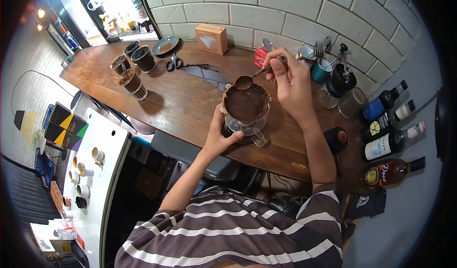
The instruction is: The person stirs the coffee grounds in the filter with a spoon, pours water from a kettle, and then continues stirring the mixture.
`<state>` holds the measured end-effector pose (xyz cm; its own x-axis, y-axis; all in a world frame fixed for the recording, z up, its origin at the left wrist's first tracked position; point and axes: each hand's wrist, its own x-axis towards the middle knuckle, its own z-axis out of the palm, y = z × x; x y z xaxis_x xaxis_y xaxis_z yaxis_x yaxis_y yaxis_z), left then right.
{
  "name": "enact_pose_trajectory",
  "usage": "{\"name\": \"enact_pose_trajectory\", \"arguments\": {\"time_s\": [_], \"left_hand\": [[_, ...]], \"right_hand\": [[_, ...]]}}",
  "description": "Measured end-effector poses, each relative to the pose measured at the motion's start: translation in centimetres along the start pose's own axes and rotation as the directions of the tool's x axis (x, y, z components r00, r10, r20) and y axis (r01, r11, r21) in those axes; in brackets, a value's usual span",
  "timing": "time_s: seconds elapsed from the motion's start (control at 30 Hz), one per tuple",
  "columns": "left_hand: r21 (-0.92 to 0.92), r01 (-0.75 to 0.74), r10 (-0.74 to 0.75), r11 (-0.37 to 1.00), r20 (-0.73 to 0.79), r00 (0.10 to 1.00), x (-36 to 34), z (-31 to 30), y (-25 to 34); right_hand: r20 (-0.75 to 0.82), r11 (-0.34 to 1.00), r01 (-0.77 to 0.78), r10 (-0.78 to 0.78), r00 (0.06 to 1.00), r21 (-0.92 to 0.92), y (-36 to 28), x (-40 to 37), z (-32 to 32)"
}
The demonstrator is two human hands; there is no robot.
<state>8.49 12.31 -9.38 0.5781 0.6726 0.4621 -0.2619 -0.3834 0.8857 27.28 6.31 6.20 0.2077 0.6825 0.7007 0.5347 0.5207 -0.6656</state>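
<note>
- Pale tiles (pixel 247 15) line the wall behind a brown wooden counter (pixel 185 101).
- At far left, a white counter (pixel 102 192) carries several cups (pixel 82 191).
- Four glasses (pixel 132 84) of dark or brown grounds stand grouped on the wooden counter; the nearest has a spoon handle sticking out.
- Just right of them are a plate (pixel 166 44) with brown powder, scissors (pixel 174 63) and a tan tissue box (pixel 209 38).
- The left hand (pixel 222 135) is partly open, fingers and thumb curved against the side of the glass dripper (pixel 245 123); its forearm reaches up from below.
- Near the wooden counter's front edge, the dripper holds a brown-edged filter (pixel 227 100) filled with dark brown grounds (pixel 246 104).
- The right hand (pixel 291 84) is closed in a pinch on the handle of a metal spoon (pixel 244 82), its wrist raised and its forearm angled up and inward. The spoon's bowl is over the far rim of the filter.
- Beyond it, a teal cup (pixel 320 72) holds forks, near a black-topped grinder (pixel 339 83) and a glass jar (pixel 352 103).
- At far right, bottles stand in a row: one blue-labelled (pixel 377 107), one with a yellow flower, one whose label ends "NIN" (pixel 381 146), and an amber one (pixel 392 173) with red script, too small to read surely.
</note>
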Motion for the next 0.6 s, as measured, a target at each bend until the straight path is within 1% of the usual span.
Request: {"name": "enact_pose_trajectory", "arguments": {"time_s": [0.07,0.13,0.4,0.53,0.6], "left_hand": [[-0.025,0.018,-0.018,1.000,0.005,1.000,-0.1,0.0,-0.2],[-0.050,0.034,-0.033,0.998,0.012,0.999,-0.2,0.0,-0.3],[-0.021,0.003,-0.003,1.000,-0.008,1.000,0.0,0.1,-0.1],[-0.034,0.019,-0.019,0.999,-0.003,1.000,0.0,0.1,0.2],[-0.033,0.010,-0.010,0.999,-0.001,1.000,0.0,0.1,0.2]], "right_hand": [[-0.001,1.000,0.000,0.000,1.000,-0.012,0.0,-0.2,0.3],[-0.010,0.999,0.037,-0.037,0.999,-0.023,0.2,-0.3,0.5],[-0.005,0.997,0.073,-0.073,0.997,-0.006,-0.4,-0.5,0.8],[-0.001,0.995,0.097,-0.097,0.995,-0.016,-1.0,-0.7,1.2],[0.019,0.996,0.085,-0.085,0.996,-0.004,-1.4,-0.9,1.2]]}}
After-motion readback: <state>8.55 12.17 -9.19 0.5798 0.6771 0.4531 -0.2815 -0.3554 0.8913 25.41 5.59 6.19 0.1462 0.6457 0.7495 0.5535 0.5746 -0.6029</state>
